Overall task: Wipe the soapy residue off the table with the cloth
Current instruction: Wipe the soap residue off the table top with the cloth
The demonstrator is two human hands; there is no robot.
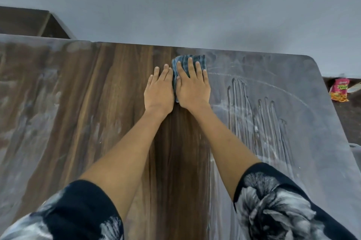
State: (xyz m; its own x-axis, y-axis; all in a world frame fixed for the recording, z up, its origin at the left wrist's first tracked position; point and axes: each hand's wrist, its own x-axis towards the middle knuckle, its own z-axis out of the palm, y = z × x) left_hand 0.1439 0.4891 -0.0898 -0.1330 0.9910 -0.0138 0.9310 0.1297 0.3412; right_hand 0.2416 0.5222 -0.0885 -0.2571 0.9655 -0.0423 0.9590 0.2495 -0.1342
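Note:
A folded blue checked cloth (184,62) lies near the far edge of the wooden table (109,91). My right hand (193,87) presses flat on it with straight fingers. Beside it, my left hand (159,89) lies flat on the bare wood, its edge touching the cloth. A whitish soapy film (273,106) with finger streaks covers the table's right part. More film (25,102) clouds the left part. The strip of wood between them, under my arms, looks dark and clean.
A grey wall (175,5) rises right behind the table's far edge. A dark wooden piece of furniture (25,22) stands at the back left. A red snack packet (340,90) lies beyond the table's right edge, lower down.

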